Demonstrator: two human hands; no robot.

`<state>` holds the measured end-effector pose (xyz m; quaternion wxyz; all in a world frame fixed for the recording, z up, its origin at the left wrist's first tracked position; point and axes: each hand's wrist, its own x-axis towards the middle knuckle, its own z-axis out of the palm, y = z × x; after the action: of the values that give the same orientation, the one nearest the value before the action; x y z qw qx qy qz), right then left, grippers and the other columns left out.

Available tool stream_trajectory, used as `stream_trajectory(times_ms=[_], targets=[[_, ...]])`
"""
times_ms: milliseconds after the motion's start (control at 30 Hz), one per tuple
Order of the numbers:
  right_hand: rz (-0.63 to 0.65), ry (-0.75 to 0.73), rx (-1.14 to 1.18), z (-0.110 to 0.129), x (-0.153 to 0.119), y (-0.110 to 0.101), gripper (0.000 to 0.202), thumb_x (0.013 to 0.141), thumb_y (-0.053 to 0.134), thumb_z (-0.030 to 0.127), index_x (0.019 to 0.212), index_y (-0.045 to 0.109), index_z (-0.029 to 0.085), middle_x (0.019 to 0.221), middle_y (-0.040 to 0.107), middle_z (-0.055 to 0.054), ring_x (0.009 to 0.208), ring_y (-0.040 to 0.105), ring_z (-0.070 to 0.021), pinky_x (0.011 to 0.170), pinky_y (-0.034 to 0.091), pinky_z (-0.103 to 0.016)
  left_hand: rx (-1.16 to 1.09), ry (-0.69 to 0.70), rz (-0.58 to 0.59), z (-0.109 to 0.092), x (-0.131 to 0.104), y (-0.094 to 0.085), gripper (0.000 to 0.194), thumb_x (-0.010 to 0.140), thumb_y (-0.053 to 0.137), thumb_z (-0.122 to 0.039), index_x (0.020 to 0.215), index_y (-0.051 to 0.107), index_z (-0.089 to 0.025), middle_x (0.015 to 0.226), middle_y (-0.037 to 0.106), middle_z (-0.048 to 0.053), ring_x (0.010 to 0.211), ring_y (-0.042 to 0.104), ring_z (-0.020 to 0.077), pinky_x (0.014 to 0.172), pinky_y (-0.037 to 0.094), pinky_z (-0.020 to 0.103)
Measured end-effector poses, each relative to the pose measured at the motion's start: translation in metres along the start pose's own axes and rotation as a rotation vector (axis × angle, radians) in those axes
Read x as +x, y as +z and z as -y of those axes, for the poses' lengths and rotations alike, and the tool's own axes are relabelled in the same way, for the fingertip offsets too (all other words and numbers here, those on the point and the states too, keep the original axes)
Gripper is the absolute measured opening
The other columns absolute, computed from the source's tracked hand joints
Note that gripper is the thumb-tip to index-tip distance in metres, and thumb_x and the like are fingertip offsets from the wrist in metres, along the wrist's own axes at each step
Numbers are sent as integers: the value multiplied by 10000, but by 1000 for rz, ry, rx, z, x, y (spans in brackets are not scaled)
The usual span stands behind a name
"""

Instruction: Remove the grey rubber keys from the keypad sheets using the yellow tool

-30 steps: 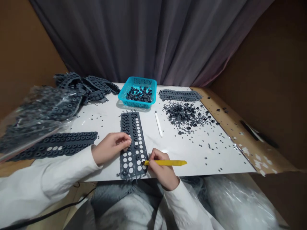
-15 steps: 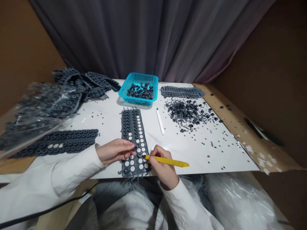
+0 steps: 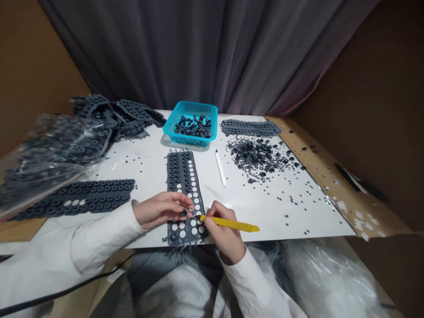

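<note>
A dark grey rubber sheet (image 3: 180,172) lies upright before me, with rows of ring-shaped parts and round holes that show white. My left hand (image 3: 164,210) is over its lower half from the left, fingers bent around a small dark ring part (image 3: 184,213). From the right, my right hand (image 3: 225,229) grips a yellow tool (image 3: 233,223) like a pen. The dark tip of that tool touches or hovers just over the sheet, close to my left fingertips; which of the two I cannot tell.
A blue basket (image 3: 168,128) with dark parts stands at the back. Right of it are another sheet (image 3: 251,127) and a pile of dark scraps (image 3: 255,154). A white tool (image 3: 220,168) lies mid-table. At left are a plastic bag (image 3: 66,141) of parts and a sheet (image 3: 99,194).
My left fingers have spread slightly, and a dark ring part now shows between them. The ring part near the yellow tool's tip no longer shows on the sheet. My right hand has barely moved.
</note>
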<state>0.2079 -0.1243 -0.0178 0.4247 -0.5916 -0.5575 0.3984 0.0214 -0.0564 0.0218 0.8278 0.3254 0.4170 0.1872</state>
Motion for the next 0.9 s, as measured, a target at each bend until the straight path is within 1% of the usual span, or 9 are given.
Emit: stream_trajectory(times_ms=[100, 167, 267, 333, 400, 533, 700, 800, 900], targets=[[-8, -2, -35, 3, 0, 2, 160, 666, 497, 131, 579, 378, 193, 496, 388, 64, 482, 349, -87, 472, 255, -214, 52, 4, -28, 0, 4, 3, 181, 654, 657, -206, 799, 626, -101, 759, 611, 46, 625, 555, 98, 574, 433, 216], [-15, 2, -45, 5, 0, 2, 169, 658, 495, 127, 572, 367, 196, 487, 380, 68, 476, 341, -86, 465, 245, -216, 222, 66, -48, 1, 5, 5, 166, 711, 594, -248, 802, 607, -110, 670, 557, 8, 532, 469, 74, 491, 368, 198], [-21, 6, -46, 7, 0, 2, 164, 653, 495, 133, 566, 371, 196, 483, 381, 68, 472, 345, -87, 464, 245, -218, 758, 293, -17, 2, 5, 9, 157, 733, 568, -246, 838, 610, -137, 655, 517, -14, 545, 441, 89, 502, 353, 207], [-21, 0, -41, 7, 0, 2, 160, 648, 493, 131, 565, 373, 196, 481, 374, 69, 468, 347, -88, 465, 248, -220, 1132, 468, 13, 4, 4, 13, 169, 737, 561, -207, 887, 620, -157, 739, 540, 7, 641, 493, 119, 579, 397, 226], [-23, -5, -46, 7, 0, 2, 161, 649, 492, 131, 566, 372, 197, 478, 364, 71, 464, 342, -86, 467, 250, -221, 1388, 559, 11, 7, 2, 17, 195, 763, 522, -174, 936, 613, -165, 838, 553, 38, 747, 537, 151, 664, 432, 250], [-33, -5, -73, 6, -1, 2, 149, 655, 487, 130, 576, 378, 194, 486, 389, 68, 472, 345, -84, 477, 257, -220, 1703, 469, -79, 11, 0, 31, 214, 828, 432, -153, 980, 582, -157, 955, 549, 79, 794, 587, 181, 706, 467, 290], [-36, -13, -62, 4, 0, 3, 151, 647, 484, 129, 565, 375, 195, 482, 387, 66, 470, 343, -86, 473, 254, -223, 2004, 362, -162, 12, -1, 48, 221, 842, 362, -78, 857, 579, -119, 866, 565, 104, 707, 609, 223, 620, 482, 339], [-40, -18, -65, 4, 0, 3, 154, 645, 485, 127, 562, 374, 197, 476, 370, 70, 470, 342, -87, 475, 254, -224, 2111, 390, -99, 13, 2, 49, 234, 817, 356, -22, 831, 571, -112, 810, 572, 104, 684, 609, 235, 582, 475, 335], [-41, -16, -72, 5, 0, 3, 162, 638, 487, 121, 561, 367, 196, 470, 359, 73, 469, 340, -84, 476, 258, -223, 2174, 457, -2, 17, 5, 42, 241, 820, 347, -14, 835, 569, -105, 792, 577, 115, 672, 604, 236, 559, 464, 325]])
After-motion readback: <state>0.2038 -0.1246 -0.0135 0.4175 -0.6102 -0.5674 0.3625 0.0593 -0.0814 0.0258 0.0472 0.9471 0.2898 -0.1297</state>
